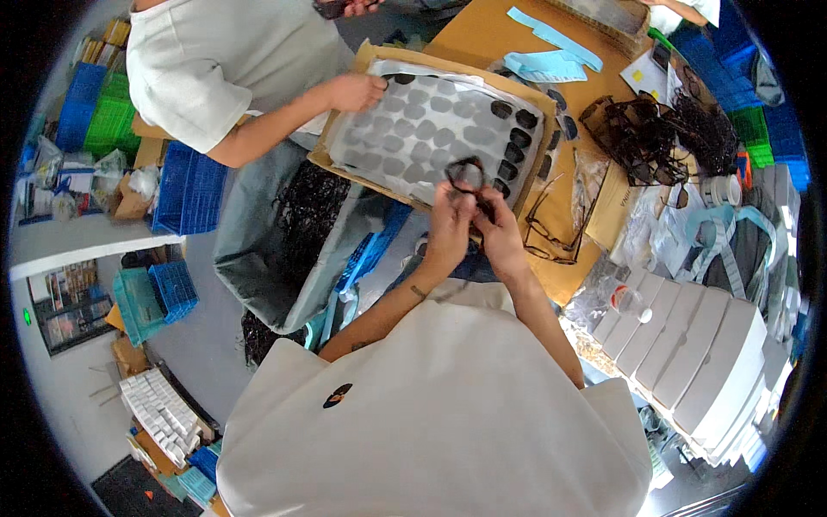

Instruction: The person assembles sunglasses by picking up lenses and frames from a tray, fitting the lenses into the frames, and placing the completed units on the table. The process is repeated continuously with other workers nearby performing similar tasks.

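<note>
Both my hands hold a dark eyeglass frame at the near edge of a shallow cardboard box. My left hand is closed around one side of it, and its near rim is blurred. My right hand grips the other side, fingers pinched close to the left hand. Rows of dark and grey oval lenses lie in the box on white sheeting. The lenses along the right side look darker. How the fingers meet the frame's far temple is partly hidden.
A co-worker's hand touches the box's left corner. Right of it, on the wooden table, lie loose spectacle frames and a heap of dark sunglasses. A grey-lined bin with black material stands left. White boxes are stacked at the right.
</note>
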